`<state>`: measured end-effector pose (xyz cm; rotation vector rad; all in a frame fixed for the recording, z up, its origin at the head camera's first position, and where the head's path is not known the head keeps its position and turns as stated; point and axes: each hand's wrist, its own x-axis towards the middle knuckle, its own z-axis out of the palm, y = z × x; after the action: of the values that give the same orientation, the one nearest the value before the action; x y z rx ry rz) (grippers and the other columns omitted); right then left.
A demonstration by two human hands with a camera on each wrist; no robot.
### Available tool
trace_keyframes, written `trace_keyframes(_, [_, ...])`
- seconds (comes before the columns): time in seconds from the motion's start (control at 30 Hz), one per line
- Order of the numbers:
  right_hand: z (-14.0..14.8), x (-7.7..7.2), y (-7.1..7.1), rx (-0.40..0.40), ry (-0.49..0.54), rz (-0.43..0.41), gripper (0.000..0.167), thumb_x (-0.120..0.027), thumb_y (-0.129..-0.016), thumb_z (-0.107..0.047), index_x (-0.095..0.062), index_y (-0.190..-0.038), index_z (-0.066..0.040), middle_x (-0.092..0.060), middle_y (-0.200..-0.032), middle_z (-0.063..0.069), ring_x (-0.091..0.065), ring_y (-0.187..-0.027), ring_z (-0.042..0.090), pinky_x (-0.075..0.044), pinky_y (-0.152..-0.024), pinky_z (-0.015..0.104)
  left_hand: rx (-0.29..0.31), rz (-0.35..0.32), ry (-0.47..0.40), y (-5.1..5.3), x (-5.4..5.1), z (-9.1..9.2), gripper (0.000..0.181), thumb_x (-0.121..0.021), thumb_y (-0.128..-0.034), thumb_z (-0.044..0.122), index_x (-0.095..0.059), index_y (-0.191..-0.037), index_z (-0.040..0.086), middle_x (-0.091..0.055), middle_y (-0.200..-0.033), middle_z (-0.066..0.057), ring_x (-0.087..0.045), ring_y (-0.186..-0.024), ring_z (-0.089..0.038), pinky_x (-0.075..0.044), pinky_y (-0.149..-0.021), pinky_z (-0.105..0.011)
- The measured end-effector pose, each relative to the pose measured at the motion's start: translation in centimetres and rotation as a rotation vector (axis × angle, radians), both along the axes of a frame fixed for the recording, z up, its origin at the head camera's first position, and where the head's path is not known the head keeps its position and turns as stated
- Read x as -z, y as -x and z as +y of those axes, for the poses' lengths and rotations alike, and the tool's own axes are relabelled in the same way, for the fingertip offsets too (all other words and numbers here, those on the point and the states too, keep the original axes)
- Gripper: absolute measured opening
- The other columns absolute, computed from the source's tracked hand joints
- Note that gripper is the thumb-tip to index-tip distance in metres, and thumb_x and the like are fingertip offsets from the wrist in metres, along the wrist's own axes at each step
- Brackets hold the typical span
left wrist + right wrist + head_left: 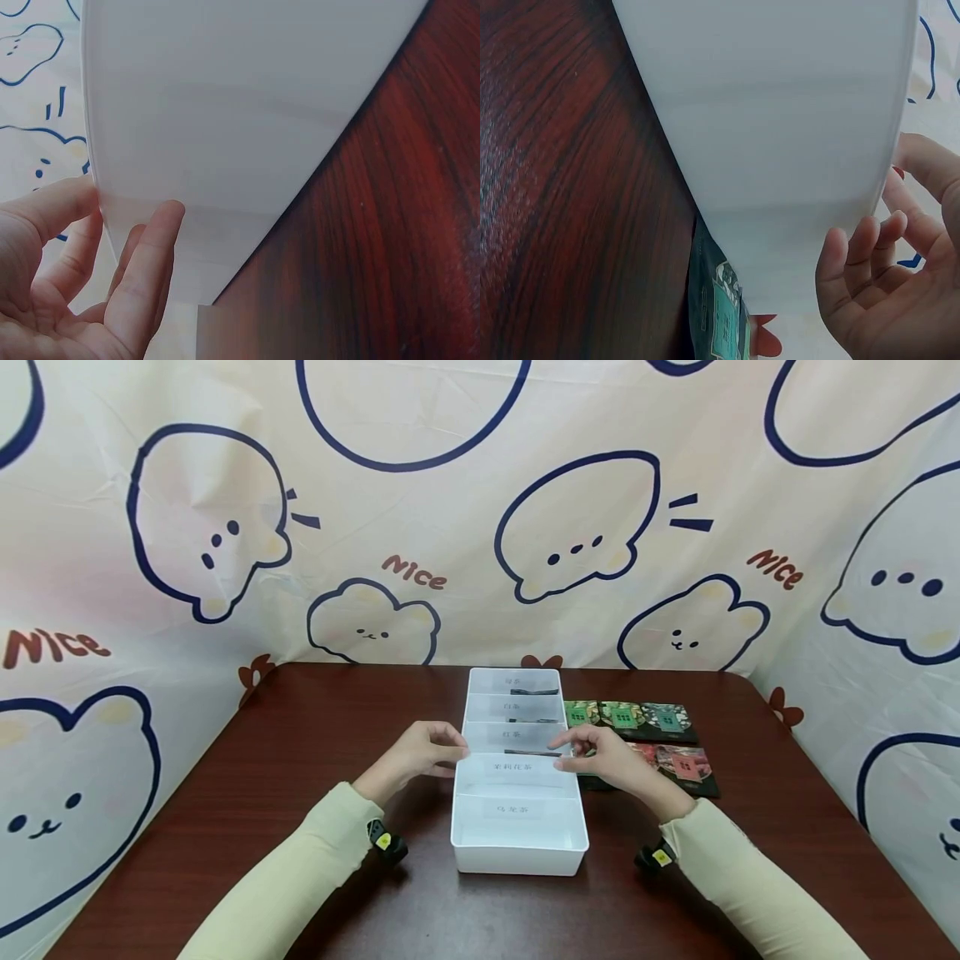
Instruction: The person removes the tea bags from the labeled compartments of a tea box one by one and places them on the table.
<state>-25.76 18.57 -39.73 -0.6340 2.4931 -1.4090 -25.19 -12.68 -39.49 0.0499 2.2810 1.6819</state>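
A long white divided box (517, 860) stands on the table, with Chinese labels in its compartments. Thin dark tea packets, seen edge-on, stand in the three far compartments; the nearest of them is a packet (532, 752) in the third. My left hand (416, 756) touches the box's left rim with thumb and forefinger, its other fingers extended beside the outer wall (217, 150). Over the right rim reaches my right hand (603, 756), thumb and forefinger apart by that packet's right end. Its other fingers bend loosely outside the wall (780, 150).
Right of the box lie green tea packets (622, 717) in a back row and red tea packets (682, 767) in front, partly behind my right hand. The dark wooden table (337, 710) ends at a cartoon-printed cloth (465, 527).
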Motion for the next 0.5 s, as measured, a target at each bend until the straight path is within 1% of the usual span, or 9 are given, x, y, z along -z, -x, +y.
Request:
trace_keyframes(0.2, [-0.23, 0.15, 0.08, 0.004, -0.043, 0.006, 0.028, -0.077, -0.082, -0.021, -0.072, -0.108, -0.010, -0.046, -0.081, 0.004, -0.039, -0.073, 0.020, -0.035, -0.058, 0.025, 0.000, 0.000, -0.004, -0.09, -0.02, 0.05, 0.014, -0.074, -0.0846, 0.008, -0.066, -0.095, 0.002, -0.063, -0.103, -0.015, -0.066, -0.085, -0.022, -0.060, -0.078, -0.044])
trace_keyframes(0.33, [-0.28, 0.18, 0.09, -0.002, -0.077, 0.016, 0.028, -0.077, -0.083, -0.021, -0.072, -0.108, -0.010, -0.050, -0.085, 0.006, -0.039, -0.072, 0.021, -0.034, -0.057, 0.026, -0.003, -0.001, -0.011, -0.08, 0.05, 0.05, 0.014, -0.073, -0.0846, 0.007, -0.066, -0.094, 0.001, -0.063, -0.102, -0.015, -0.066, -0.084, -0.022, -0.059, -0.078, -0.045])
trace_keyframes(0.5, [-0.44, 0.05, 0.08, 0.003, -0.102, 0.026, 0.022, -0.074, -0.085, -0.018, -0.074, -0.106, -0.011, -0.054, -0.089, 0.007, -0.040, -0.072, 0.022, -0.035, -0.056, 0.026, -0.004, -0.003, -0.013, 0.02, 0.04, 0.03, 0.014, -0.073, -0.0847, 0.007, -0.066, -0.094, 0.001, -0.063, -0.102, -0.015, -0.067, -0.084, -0.022, -0.059, -0.079, -0.046])
